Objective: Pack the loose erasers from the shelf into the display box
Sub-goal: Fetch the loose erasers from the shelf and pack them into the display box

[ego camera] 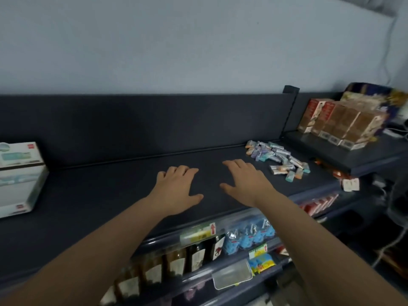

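Nearest, below both grips, a lower shelf carries dark bottles (176,259) and blue packets (249,237). Above them the left grip (176,188) and the right grip (245,184) lie side by side, palms down on the dark shelf (110,195). Their fingers are spread wide and they hold nothing.

Beyond the right grip and to its outer side, near it but not touching, the loose erasers (280,157) lie heaped on the shelf. Well apart from the left grip, out to its outer side at the frame's edge, stands a white box (19,175). I take it to be the display box, though I cannot tell whether it is open. Past the erasers, farther from the right grip, brown cartons (344,127) stand on the next shelf section.

By my judgement the packing has not begun. Every eraser in view lies in the heap, and none is in a grip or seen in the box. The whole job is left: picking them up, carrying them across both grips' span, and filling the box.
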`<state>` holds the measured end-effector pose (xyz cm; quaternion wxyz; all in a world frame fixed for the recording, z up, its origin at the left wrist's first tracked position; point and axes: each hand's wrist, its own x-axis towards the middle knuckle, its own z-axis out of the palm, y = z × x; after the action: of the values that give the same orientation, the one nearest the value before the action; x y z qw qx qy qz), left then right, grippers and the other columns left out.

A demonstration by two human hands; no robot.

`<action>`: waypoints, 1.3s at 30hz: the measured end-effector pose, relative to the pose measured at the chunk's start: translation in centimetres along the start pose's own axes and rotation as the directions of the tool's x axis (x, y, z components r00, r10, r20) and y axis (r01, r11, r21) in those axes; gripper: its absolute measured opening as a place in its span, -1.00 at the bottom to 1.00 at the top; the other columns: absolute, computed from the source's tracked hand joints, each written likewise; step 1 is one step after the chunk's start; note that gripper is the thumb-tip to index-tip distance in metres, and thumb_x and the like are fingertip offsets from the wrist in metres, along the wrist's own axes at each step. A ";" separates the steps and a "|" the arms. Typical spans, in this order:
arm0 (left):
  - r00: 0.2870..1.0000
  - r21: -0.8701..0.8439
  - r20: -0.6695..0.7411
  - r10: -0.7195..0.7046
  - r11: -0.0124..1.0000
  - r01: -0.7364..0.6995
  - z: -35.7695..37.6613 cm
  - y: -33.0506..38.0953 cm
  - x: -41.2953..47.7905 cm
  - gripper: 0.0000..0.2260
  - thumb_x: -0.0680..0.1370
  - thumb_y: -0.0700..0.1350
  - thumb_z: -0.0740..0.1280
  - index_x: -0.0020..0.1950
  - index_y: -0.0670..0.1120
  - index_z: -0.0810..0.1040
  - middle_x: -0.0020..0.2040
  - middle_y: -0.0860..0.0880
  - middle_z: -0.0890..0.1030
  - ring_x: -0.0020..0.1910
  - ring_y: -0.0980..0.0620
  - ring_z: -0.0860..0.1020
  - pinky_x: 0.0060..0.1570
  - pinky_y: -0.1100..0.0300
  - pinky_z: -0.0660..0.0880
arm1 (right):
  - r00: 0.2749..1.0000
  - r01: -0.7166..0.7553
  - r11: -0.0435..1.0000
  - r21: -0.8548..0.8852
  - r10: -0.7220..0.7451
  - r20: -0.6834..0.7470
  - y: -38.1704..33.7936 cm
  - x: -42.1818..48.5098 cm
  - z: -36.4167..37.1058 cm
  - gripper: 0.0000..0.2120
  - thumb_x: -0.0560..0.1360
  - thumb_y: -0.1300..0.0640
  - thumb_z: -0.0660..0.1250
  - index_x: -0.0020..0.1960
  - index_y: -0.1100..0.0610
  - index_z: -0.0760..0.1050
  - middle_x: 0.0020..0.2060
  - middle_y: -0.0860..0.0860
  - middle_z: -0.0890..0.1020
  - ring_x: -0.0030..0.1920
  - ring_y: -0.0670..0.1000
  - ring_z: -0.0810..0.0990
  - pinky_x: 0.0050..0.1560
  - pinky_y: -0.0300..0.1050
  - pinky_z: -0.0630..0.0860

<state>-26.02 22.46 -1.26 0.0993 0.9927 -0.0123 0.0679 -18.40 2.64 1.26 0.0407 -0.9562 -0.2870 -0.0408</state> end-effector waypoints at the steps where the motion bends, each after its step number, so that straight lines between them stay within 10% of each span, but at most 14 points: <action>1: 1.000 0.003 0.007 0.007 1.000 -0.007 0.2 0.7 0.8 -0.32 0.50 0.30 0.20 0.54 0.09 0.06 0.47 0.03 0.22 0.42 -0.05 0.19 0.34 -0.07 0.17 | 1.000 -0.010 1.000 0.001 0.010 0.004 1.2 -0.1 0.1 -0.36 0.54 -0.20 0.22 0.51 -0.04 0.08 0.44 0.00 0.26 0.39 0.16 0.30 0.25 0.21 0.39; 26: 0.950 0.088 0.070 0.304 0.947 -0.310 8.2 14.2 26.3 -0.45 0.51 0.24 0.21 0.46 0.09 0.23 0.36 0.02 0.36 0.33 -0.04 0.29 0.28 -0.02 0.24 | 0.888 -0.459 0.886 0.064 0.459 0.018 25.7 6.0 3.4 -0.67 0.57 -0.08 0.18 0.28 0.01 0.42 0.23 0.05 0.46 0.22 0.15 0.45 0.11 0.07 0.44; 39: 0.993 0.143 -0.006 0.115 0.983 -0.113 10.6 16.0 32.0 -0.50 0.39 0.35 0.26 0.21 0.10 0.43 0.22 0.05 0.41 0.23 -0.01 0.34 0.20 0.00 0.26 | 0.934 -0.357 0.933 -0.033 0.357 -0.006 29.4 13.3 5.1 -0.49 0.51 -0.28 0.17 0.22 0.10 0.49 0.20 0.07 0.39 0.22 0.17 0.36 0.18 0.12 0.36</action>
<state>6.41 4.29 -4.00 0.0241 0.9944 -0.0635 0.0812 9.17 -14.00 -4.01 0.0311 -0.9930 -0.1077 -0.0373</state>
